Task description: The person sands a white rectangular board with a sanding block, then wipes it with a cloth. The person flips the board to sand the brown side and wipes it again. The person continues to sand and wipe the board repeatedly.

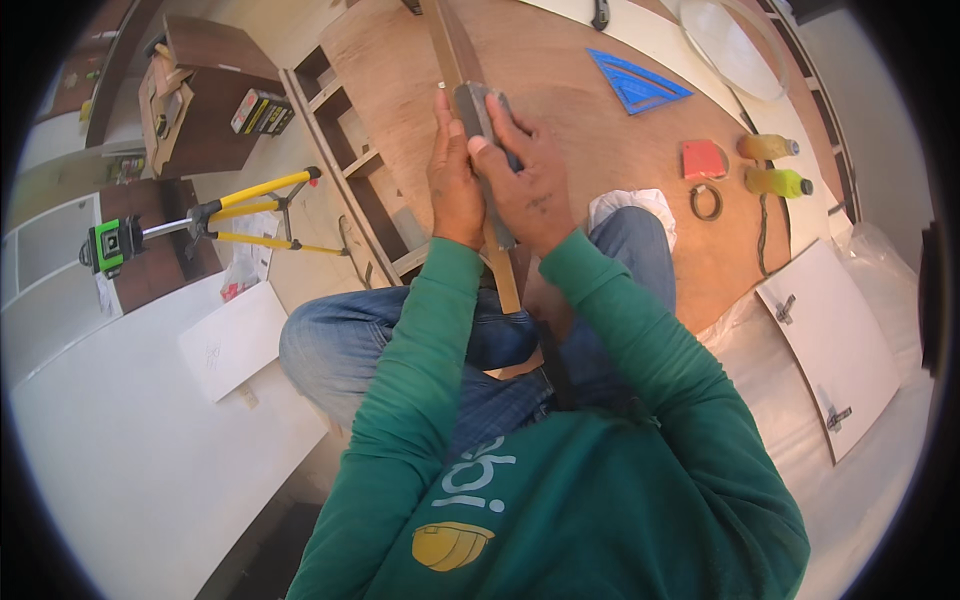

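Observation:
A long wooden strip (509, 289) runs from the top of the view down to my lap, one narrow edge facing up. Lying along it is a grey block (474, 112), perhaps a sanding block; its lower end shows near my wrists. My right hand (529, 176) grips this block from the right, with thumb and fingers over its top. On the left side, my left hand (456, 180) is held against the strip and block, its fingers pointing away from me. Its palm side and exact hold are partly hidden.
Right, on the plywood sheet (555, 172), lie a blue speed square (637, 81), a red pad (702, 159), a tape roll (706, 202) and two bottles (780, 182). A hinged white panel (832, 345) lies beyond. Left are a yellow tripod (262, 206) with a green laser level (111, 246).

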Action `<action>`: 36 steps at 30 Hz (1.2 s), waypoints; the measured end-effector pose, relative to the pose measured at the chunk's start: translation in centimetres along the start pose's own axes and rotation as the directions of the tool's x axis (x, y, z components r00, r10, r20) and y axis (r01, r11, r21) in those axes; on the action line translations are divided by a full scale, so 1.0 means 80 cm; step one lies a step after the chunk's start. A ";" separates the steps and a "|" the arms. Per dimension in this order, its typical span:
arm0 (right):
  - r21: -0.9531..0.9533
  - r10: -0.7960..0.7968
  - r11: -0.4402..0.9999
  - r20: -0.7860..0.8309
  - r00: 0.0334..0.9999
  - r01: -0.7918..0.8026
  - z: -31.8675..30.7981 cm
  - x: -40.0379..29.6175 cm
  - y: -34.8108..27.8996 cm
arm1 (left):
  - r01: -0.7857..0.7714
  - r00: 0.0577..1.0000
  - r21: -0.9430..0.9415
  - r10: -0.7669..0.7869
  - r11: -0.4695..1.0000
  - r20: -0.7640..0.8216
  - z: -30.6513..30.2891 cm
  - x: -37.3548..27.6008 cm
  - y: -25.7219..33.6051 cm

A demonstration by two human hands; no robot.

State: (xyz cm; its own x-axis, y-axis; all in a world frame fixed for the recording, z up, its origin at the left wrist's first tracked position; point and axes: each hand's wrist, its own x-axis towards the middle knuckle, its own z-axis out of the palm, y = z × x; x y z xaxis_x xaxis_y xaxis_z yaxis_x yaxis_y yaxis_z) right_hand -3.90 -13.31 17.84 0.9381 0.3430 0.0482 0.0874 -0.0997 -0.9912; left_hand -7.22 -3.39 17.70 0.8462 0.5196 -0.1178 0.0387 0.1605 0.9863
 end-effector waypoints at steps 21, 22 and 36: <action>-0.005 0.125 0.992 0.129 0.984 -0.125 -0.085 -0.241 -0.017 | -0.056 0.997 -0.028 0.055 0.998 -0.052 0.022 -0.003 0.004; -0.015 0.111 0.994 0.127 0.986 -0.110 -0.082 -0.239 -0.015 | -0.059 0.997 -0.017 0.058 0.998 -0.057 0.022 -0.004 0.006; -0.035 0.050 0.998 -0.090 0.995 -0.053 -0.054 -0.054 -0.004 | 0.000 0.999 -0.039 -0.002 0.999 -0.047 0.012 -0.001 0.005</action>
State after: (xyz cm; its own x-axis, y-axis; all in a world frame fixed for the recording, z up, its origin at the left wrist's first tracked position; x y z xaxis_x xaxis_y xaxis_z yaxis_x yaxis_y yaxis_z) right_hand -6.57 -18.78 18.50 0.9677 0.2519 0.0095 0.0488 -0.1504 -0.9874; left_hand -6.79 -4.17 18.22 0.8200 0.5586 -0.1248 0.0175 0.1934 0.9810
